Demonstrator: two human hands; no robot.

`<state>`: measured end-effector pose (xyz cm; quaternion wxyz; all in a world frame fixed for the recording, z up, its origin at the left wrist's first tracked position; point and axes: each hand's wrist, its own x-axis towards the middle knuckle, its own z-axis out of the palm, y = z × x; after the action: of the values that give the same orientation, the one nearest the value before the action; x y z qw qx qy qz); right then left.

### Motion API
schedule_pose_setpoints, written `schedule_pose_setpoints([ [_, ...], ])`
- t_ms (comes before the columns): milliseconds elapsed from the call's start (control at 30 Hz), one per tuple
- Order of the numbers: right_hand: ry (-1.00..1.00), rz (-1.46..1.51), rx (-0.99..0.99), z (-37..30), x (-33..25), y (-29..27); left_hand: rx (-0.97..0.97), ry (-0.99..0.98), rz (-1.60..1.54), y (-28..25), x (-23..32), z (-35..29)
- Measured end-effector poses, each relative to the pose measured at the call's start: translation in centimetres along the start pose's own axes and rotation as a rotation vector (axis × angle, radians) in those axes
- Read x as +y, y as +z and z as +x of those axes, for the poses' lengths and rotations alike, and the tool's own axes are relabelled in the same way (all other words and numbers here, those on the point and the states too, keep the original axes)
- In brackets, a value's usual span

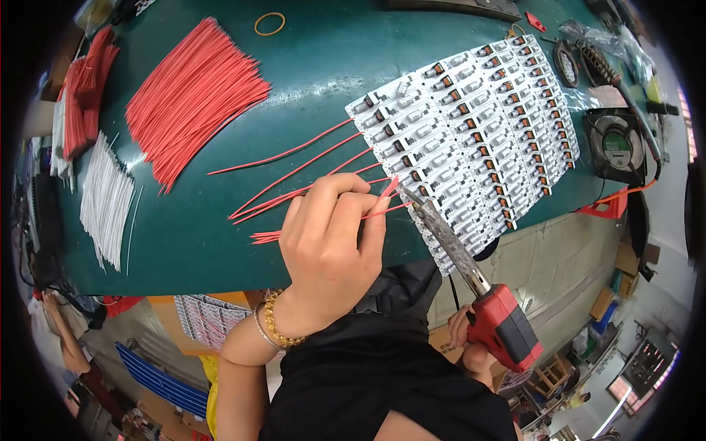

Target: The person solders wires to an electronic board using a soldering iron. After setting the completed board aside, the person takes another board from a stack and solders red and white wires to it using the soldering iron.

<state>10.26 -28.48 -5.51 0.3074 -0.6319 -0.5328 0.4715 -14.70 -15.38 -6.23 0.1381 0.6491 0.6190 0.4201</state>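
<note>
"Wire [389, 188], thin and red, pinched in the left hand [331, 239], thumb and fingers together on it! Whereabouts on the desk [309, 73]?"

"Left edge of the white circuit-board panel [441, 151], the held piece right there beside it. More red leads [294, 152] spread leftward from that same edge, and some pass beneath the hand!"

"And the right hand [476, 354]?"

"Clamped round the grip of a red-and-black soldering iron [494, 312], partly hidden behind it. The barrel slants up and left, its tip just beside the left fingertips. Touching the panel? Can't tell from here!"

"What a panel, though: row upon row of orange-and-black components [475, 137]!"

"Now look left: a broad pile of red wires [197, 99], and a smaller heap of white wires [107, 206] nearer the person."

"Rubber band [266, 35] lying at the far side, too!"

"And out to the right, a square black cooling fan [616, 145] beside the panel. On the left wrist, an amber beaded bracelet [269, 317]!"
</note>
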Motion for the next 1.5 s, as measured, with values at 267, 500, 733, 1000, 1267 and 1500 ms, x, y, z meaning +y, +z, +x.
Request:
schedule_pose_setpoints([
  [267,-0.17,-0.145,0.027,0.2,0.5,-0.3,0.034,0.07,0.034,0.2,-0.3,0.1],
  [500,-0.123,0.161,-0.021,0.3,1.1,-0.3,0.034,0.087,0.047,0.2,-0.2,0.0],
  [733,0.463,0.821,0.274,-2.2,2.2,-0.4,0.21,0.165,-0.029,-1.6,-0.4,0.2],
  [1000,0.048,0.553,-0.115,-0.3,-0.7,-0.5,-0.056,-0.026,-0.06,-0.9,0.4,-0.4],
  [1267,-0.056,-0.089,0.063,-0.8,0.4,-0.5,-0.058,0.018,-0.02,-0.7,0.3,-0.5],
  [1500,-0.155,0.502,0.107,-2.4,4.5,0.4,-0.049,0.063,-0.013,-0.7,0.1,-0.5],
])
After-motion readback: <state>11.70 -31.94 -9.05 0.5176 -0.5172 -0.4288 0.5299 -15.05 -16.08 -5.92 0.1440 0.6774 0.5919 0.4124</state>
